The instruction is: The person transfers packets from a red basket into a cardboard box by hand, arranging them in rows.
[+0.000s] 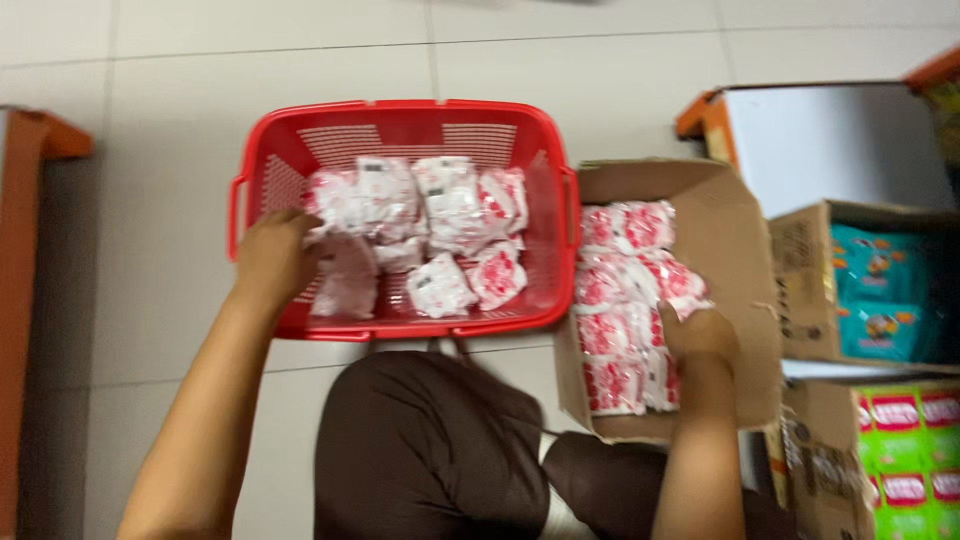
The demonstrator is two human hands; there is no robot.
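Red-and-white packets [440,235] fill the red basket [545,130] at centre frame, where the left hand [272,258] curls loosely on one. The right hand [700,335] grips packets inside the cardboard box [735,250] just right of it. More boxes of teal and green packs [880,300] crowd the right edge.

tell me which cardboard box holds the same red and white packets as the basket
The open box right beside the red basket, where the right hand reaches in. The other boxes at far right hold teal packs and green and red packs.
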